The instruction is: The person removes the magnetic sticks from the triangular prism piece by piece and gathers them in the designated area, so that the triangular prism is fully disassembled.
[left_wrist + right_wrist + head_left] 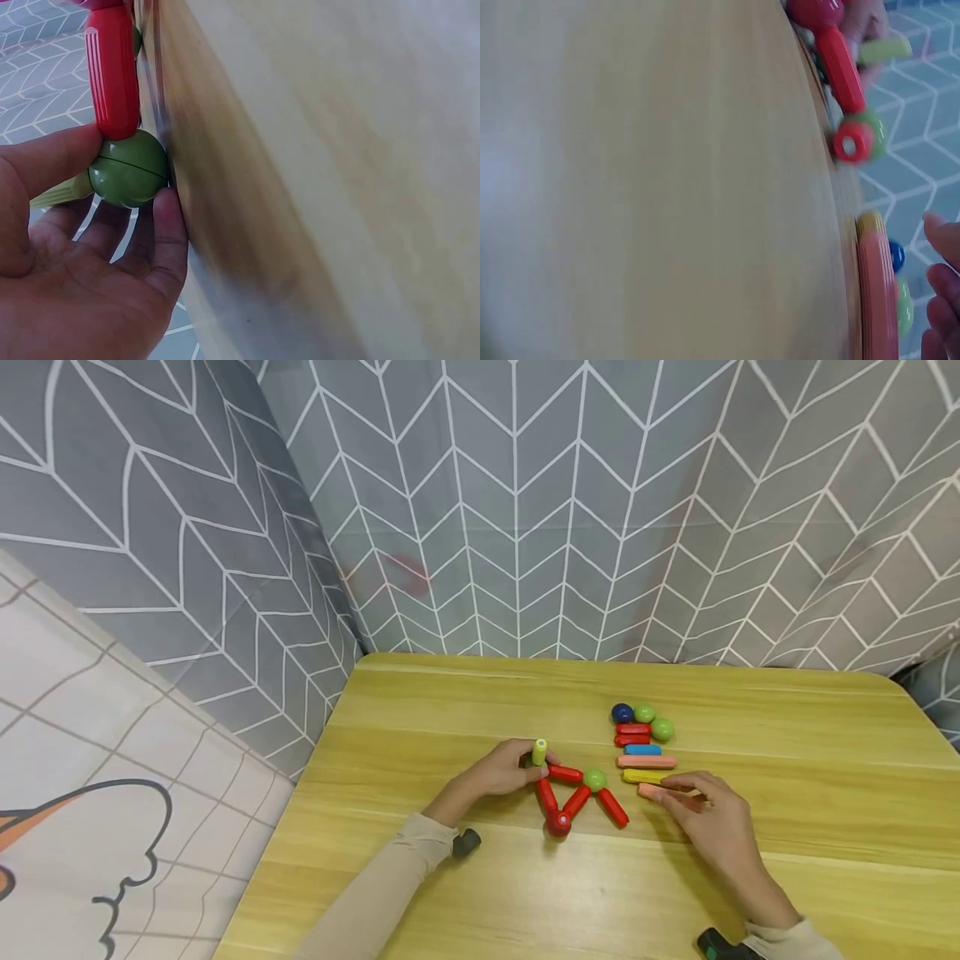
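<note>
My left hand [512,767] holds a green ball [129,169] between thumb and fingers at one corner of a rod-and-ball frame. From that ball a yellow-green rod [539,752] stands upright. Red rods [565,773] link the corner to a red ball [558,823] and to another green ball [595,779], from which one more red rod [613,807] sticks out. My right hand [712,818] hovers over a pink rod [877,292], fingers loosely bent, with a gap between fingertips and rod in the right wrist view.
Behind the pink rod lie a yellow rod [645,776], a longer pink rod [647,762], a blue rod [643,750] and two red rods [633,735]. A dark blue ball [622,713] and two green balls [662,729] sit beyond them. A patterned curtain [570,527] hangs behind the wooden table [825,760].
</note>
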Tool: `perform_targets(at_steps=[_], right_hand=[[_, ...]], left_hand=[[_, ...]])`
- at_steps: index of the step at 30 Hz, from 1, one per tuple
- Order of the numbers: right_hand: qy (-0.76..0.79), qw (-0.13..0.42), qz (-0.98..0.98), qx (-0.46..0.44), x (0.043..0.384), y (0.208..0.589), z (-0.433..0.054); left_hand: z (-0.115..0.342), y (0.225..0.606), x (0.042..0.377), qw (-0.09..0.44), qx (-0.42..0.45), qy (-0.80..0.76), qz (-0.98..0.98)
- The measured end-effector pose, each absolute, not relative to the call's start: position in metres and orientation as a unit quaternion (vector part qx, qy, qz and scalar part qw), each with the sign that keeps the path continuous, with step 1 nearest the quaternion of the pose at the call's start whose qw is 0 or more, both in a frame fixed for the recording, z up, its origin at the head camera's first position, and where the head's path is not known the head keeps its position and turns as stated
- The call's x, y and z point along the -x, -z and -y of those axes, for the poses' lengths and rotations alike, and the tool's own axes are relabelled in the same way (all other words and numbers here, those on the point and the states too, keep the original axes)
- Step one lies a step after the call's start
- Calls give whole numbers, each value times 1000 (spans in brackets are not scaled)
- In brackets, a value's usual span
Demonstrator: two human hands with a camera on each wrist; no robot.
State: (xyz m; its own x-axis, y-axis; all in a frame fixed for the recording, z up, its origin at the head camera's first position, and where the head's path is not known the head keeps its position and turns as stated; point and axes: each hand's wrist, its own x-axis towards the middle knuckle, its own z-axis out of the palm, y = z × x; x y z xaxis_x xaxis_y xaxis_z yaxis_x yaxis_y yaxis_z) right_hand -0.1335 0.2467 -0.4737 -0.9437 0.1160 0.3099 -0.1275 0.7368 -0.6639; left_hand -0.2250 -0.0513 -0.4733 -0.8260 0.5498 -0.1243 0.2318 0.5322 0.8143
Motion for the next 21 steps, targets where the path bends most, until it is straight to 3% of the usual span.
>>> perform_targets(at_steps=[11, 21], right_hand=[[-455, 57, 888, -21, 129, 482, -210], [-433, 31, 901, -18, 132, 490, -200]], left_hand=[[51, 474, 225, 186, -224, -432, -853], [52, 471, 223, 188, -221, -436, -852]])
